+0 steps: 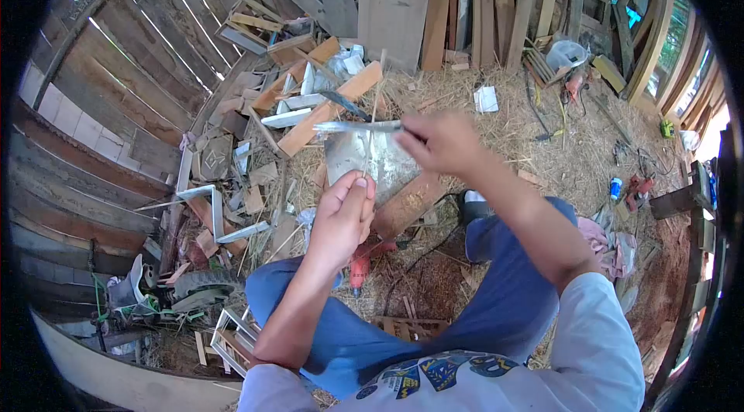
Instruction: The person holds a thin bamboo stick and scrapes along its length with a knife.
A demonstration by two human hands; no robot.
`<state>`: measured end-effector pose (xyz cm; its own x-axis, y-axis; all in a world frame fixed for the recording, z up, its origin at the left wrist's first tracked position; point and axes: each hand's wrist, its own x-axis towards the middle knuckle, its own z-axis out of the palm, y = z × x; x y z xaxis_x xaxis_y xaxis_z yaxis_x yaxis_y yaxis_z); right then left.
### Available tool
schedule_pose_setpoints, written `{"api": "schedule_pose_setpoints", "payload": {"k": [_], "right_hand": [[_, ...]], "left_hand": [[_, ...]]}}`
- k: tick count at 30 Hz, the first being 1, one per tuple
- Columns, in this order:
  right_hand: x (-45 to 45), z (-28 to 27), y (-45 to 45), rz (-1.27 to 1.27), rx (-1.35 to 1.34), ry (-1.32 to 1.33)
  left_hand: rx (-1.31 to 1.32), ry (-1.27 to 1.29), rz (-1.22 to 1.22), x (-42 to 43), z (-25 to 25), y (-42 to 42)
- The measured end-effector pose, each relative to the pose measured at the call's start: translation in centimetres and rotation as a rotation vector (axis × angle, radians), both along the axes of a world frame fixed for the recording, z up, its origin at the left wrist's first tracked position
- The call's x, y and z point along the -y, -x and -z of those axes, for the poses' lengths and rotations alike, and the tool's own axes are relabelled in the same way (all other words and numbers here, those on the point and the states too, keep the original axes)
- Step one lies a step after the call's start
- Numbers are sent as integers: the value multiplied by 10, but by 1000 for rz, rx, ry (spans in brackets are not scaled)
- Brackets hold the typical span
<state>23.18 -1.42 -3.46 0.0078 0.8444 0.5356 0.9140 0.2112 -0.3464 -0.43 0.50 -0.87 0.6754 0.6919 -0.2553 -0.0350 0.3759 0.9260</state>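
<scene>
My left hand (pixel 342 214) is closed around the lower end of a thin wooden stick (pixel 375 107), which points away from me. My right hand (pixel 446 142) grips a knife (pixel 353 127) by its handle. The blade points left and lies across the stick, above my left fingers; whether it cuts into the wood I cannot tell. Below both hands is a shiny metal sheet (pixel 387 168), beside a thick wooden board (pixel 407 206). A red power tool (pixel 358 271) lies on the ground between my legs, near my left wrist.
Scrap boards and white frame pieces (pixel 219 214) are heaped at the left. Tall planks (pixel 395 5) lean at the back. Straw and shavings (pixel 504 133) cover the ground. A blue can (pixel 615 188), a red tool (pixel 638 191) and cables lie at the right.
</scene>
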Motion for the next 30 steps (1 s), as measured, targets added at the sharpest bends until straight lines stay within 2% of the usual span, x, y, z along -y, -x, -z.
{"api": "schedule_pose_setpoints", "payload": {"k": [3,4,5,7,8,13,15,17,19,20,24,27,30], "right_hand": [[9,-1,10,-82,48,-56],[0,8,2,-41,-71,-44],[-2,12,-2,-36,-79,-35],[-7,5,-11,45,-21,-65],[-3,6,-8,-31,11,-44],[-7,9,-25,66,-30,10],[-9,9,-17,0,22,-83],[-4,1,-17,-49,81,-69],[-14,10,-37,122,-43,14],[-17,12,-46,125,-47,79],[-3,11,-27,12,90,24],[-16,12,-58,144,32,107],[-7,10,-39,135,16,123]], "left_hand": [[-11,-21,21,2,-3,1],[-20,-17,26,2,-3,2],[-25,-6,14,2,-3,2],[-12,-9,2,3,-4,0],[-13,-19,15,4,-4,1],[-15,-33,26,5,-4,2],[-31,-27,44,4,-3,1],[-53,-16,49,4,-6,1],[-32,-10,44,5,-1,2],[-63,-15,26,4,1,0],[-53,0,71,-1,5,1],[-52,18,56,4,4,4],[-98,34,39,0,4,3]]}}
